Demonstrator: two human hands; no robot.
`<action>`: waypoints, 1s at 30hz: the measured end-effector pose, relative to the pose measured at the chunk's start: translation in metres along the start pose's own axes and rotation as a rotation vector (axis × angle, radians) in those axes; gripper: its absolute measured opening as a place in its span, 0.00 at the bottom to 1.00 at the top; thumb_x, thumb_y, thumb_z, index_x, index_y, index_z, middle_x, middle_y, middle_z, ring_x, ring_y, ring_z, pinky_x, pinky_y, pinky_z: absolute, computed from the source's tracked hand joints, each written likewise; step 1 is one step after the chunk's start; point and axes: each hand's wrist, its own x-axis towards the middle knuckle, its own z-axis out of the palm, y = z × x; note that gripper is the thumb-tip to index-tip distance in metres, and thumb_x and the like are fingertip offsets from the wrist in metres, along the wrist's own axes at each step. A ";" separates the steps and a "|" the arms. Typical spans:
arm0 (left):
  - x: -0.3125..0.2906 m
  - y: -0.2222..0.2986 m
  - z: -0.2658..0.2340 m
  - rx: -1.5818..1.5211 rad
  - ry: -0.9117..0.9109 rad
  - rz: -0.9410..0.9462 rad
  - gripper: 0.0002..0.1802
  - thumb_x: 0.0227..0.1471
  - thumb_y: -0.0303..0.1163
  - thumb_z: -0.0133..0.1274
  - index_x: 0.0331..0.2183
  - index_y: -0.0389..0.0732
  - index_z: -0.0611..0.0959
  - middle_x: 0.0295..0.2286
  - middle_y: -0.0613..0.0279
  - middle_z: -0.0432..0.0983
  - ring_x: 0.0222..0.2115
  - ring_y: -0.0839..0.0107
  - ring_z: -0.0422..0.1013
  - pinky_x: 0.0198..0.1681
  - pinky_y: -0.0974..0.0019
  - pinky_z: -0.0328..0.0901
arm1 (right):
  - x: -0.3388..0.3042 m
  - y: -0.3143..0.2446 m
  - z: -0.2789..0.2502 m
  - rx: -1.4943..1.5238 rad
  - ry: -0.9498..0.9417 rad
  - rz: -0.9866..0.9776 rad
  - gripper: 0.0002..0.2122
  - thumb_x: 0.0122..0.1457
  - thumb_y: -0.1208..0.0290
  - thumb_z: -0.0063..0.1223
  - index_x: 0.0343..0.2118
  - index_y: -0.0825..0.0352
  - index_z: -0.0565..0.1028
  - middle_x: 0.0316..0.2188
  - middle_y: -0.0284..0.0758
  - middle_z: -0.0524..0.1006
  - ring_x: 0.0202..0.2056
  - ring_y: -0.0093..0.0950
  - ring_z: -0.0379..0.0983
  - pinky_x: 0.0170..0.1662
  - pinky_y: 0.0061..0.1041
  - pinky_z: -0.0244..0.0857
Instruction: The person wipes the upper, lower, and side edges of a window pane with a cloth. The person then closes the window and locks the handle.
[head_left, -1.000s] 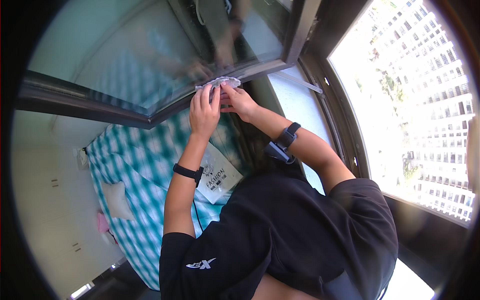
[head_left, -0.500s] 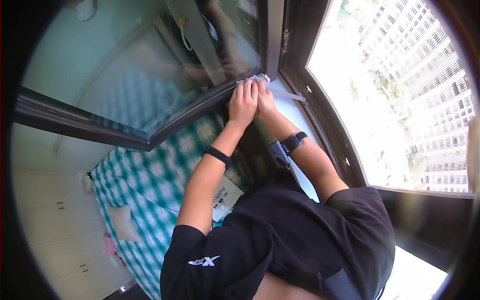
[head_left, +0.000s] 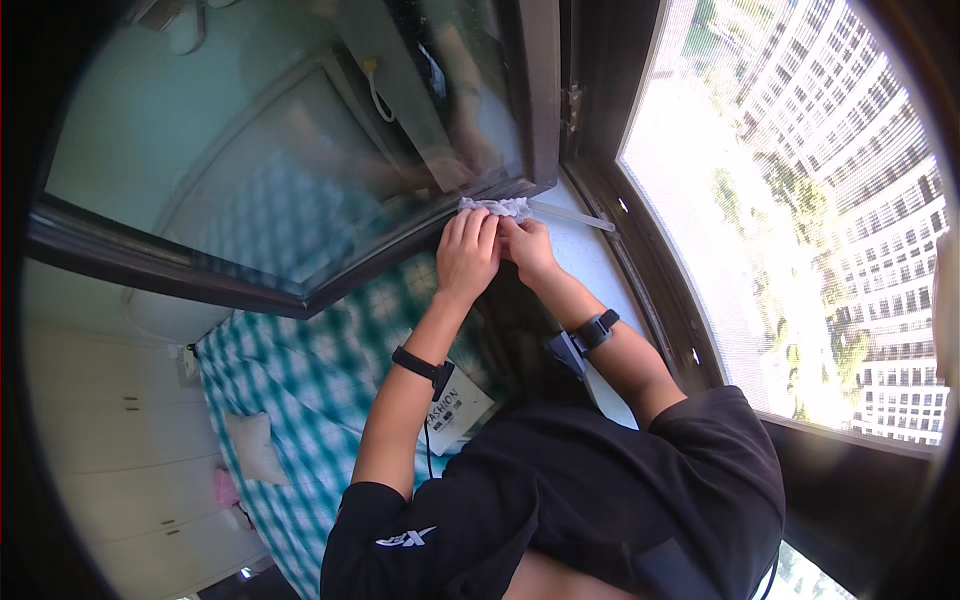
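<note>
Both my hands are stretched ahead to the lower edge of an open window sash (head_left: 375, 240) with a dark frame. A crumpled whitish cloth (head_left: 508, 208) lies against the sash's bottom rail near its hinged corner. My left hand (head_left: 468, 252) has its fingers closed on the cloth's left part. Close beside it, my right hand (head_left: 528, 246) pinches the cloth's right part, its fingers bent. A pale metal stay arm (head_left: 575, 215) runs from the sash to the fixed frame, just right of the cloth. Dark bands circle both my wrists.
The fixed window frame (head_left: 655, 255) with a screen stands at the right, above a pale sill (head_left: 600, 240). Below left is a bed with a green checked cover (head_left: 330, 370), a pillow (head_left: 256, 448) and a white printed bag (head_left: 460, 405). White cabinets (head_left: 110, 430) line the far left.
My hands and the cloth sit lower in the picture, with my hands slightly farther apart. More of the cloth shows above my fingers. The whole view has shifted a little.
</note>
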 end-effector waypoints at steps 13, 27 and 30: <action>0.018 0.006 0.023 0.042 -0.047 0.078 0.19 0.49 0.27 0.55 0.46 0.37 0.78 0.46 0.56 0.72 0.47 0.59 0.70 0.50 0.58 0.67 | 0.001 -0.032 -0.013 0.128 0.219 -0.209 0.09 0.61 0.73 0.55 0.31 0.76 0.73 0.27 0.40 0.79 0.24 0.26 0.78 0.23 0.23 0.72; 0.042 0.014 0.043 -0.296 -0.097 0.157 0.14 0.47 0.24 0.52 0.40 0.35 0.76 0.41 0.52 0.71 0.50 0.52 0.68 0.54 0.56 0.65 | -0.006 -0.018 -0.023 0.203 0.323 -0.276 0.07 0.64 0.72 0.51 0.38 0.70 0.72 0.31 0.36 0.78 0.30 0.22 0.77 0.30 0.19 0.72; 0.050 0.007 0.038 -0.367 -0.178 0.190 0.15 0.46 0.24 0.52 0.40 0.35 0.75 0.40 0.52 0.71 0.49 0.53 0.69 0.53 0.58 0.66 | -0.006 -0.023 -0.020 0.134 0.346 -0.457 0.05 0.64 0.73 0.51 0.38 0.69 0.71 0.33 0.34 0.77 0.34 0.21 0.75 0.34 0.20 0.73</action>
